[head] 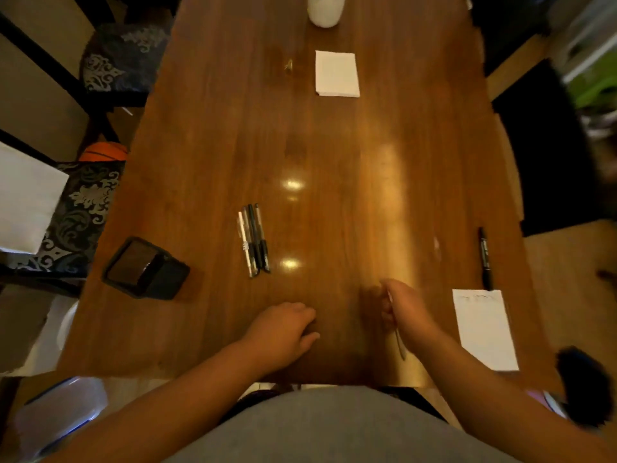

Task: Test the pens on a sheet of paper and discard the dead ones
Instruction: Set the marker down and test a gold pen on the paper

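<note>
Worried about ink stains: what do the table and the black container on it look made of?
The table looks like wood with a glossy varnish: brown grain, bright light reflections. The black container seems plastic, smooth and faintly shiny, but that is uncertain.

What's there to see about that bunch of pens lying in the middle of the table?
The pens are about four slim sticks lying flat on the wooden table, packed side by side and touching, all running lengthwise away from the person. The leftmost looks white, one is pale or clear, and the others are dark with black grips at the near end. They look plastic. Nothing else touches them.
</note>
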Demonstrator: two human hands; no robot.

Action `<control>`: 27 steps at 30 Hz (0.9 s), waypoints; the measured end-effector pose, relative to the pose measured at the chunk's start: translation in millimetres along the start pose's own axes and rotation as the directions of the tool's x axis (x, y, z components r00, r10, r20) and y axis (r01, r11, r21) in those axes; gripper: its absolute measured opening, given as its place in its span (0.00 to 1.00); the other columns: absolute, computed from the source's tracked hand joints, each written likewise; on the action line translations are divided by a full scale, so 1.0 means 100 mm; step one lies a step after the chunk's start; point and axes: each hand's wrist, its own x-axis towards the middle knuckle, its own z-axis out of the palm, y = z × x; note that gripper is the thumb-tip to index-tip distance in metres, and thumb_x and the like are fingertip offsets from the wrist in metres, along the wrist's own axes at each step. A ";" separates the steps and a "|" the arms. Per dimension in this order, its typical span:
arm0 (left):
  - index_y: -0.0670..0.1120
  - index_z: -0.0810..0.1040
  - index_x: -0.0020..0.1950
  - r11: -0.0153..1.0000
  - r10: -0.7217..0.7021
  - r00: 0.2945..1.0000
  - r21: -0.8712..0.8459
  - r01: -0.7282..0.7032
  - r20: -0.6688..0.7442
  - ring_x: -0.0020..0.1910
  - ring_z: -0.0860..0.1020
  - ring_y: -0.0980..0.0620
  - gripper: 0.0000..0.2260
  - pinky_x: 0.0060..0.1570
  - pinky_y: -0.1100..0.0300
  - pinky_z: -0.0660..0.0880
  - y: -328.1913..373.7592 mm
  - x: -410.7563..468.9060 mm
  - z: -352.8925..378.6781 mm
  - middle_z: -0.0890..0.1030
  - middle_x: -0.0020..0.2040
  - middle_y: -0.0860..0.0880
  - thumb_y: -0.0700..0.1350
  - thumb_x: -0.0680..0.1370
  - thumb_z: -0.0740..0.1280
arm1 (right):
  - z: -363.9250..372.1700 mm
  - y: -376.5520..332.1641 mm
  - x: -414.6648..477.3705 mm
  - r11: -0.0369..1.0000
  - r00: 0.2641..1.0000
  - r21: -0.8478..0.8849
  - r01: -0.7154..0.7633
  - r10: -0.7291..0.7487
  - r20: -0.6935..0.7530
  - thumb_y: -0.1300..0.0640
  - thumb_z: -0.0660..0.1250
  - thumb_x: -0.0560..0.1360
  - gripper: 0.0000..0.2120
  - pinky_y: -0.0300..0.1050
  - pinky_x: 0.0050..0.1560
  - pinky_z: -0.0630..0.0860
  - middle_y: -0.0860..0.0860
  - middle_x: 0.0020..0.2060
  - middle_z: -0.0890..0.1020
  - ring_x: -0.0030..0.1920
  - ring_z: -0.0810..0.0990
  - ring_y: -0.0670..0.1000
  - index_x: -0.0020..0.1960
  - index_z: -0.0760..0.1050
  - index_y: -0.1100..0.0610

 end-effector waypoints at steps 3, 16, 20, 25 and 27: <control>0.49 0.74 0.60 0.997 0.069 0.997 0.035 -0.071 0.039 0.53 0.75 0.50 0.15 0.52 0.53 0.74 0.36 0.23 0.08 0.77 0.55 0.49 0.57 0.80 0.60 | -0.54 0.20 -0.05 0.985 0.994 0.132 -0.109 0.108 0.009 0.40 0.56 0.80 0.24 0.43 0.29 0.62 0.52 0.25 0.68 0.26 0.65 0.50 0.34 0.70 0.57; 0.51 0.73 0.63 0.992 0.092 0.996 0.083 -0.093 0.013 0.58 0.72 0.53 0.16 0.56 0.58 0.72 2.01 0.98 0.91 0.76 0.60 0.52 0.56 0.80 0.61 | -2.39 0.41 0.32 0.821 0.995 0.564 -0.087 0.051 0.080 0.51 0.56 0.78 0.18 0.38 0.21 0.57 0.49 0.22 0.65 0.20 0.60 0.46 0.32 0.69 0.56; 0.52 0.71 0.69 0.998 0.023 0.997 0.064 -0.018 -0.079 0.63 0.69 0.55 0.19 0.63 0.59 0.69 2.40 1.03 1.17 0.72 0.67 0.54 0.56 0.79 0.62 | -2.68 0.43 0.40 0.829 0.991 0.550 -0.100 0.035 0.127 0.50 0.58 0.78 0.17 0.40 0.24 0.57 0.49 0.24 0.66 0.23 0.61 0.46 0.33 0.70 0.55; 0.52 0.67 0.72 0.993 -0.012 0.988 0.111 0.029 -0.157 0.68 0.67 0.53 0.21 0.66 0.58 0.65 2.70 1.08 1.38 0.70 0.71 0.53 0.56 0.80 0.61 | -2.88 0.39 0.39 0.856 0.983 0.508 -0.094 -0.001 0.183 0.39 0.58 0.79 0.23 0.39 0.22 0.59 0.49 0.24 0.69 0.23 0.63 0.46 0.36 0.73 0.57; 0.52 0.66 0.73 0.990 -0.005 0.986 0.141 0.029 -0.168 0.69 0.66 0.53 0.21 0.67 0.57 0.65 2.76 1.12 1.41 0.69 0.72 0.52 0.54 0.81 0.60 | -2.92 0.38 0.40 0.912 0.985 0.408 -0.046 -0.028 0.171 0.37 0.60 0.78 0.25 0.38 0.24 0.60 0.49 0.26 0.70 0.24 0.64 0.46 0.42 0.77 0.59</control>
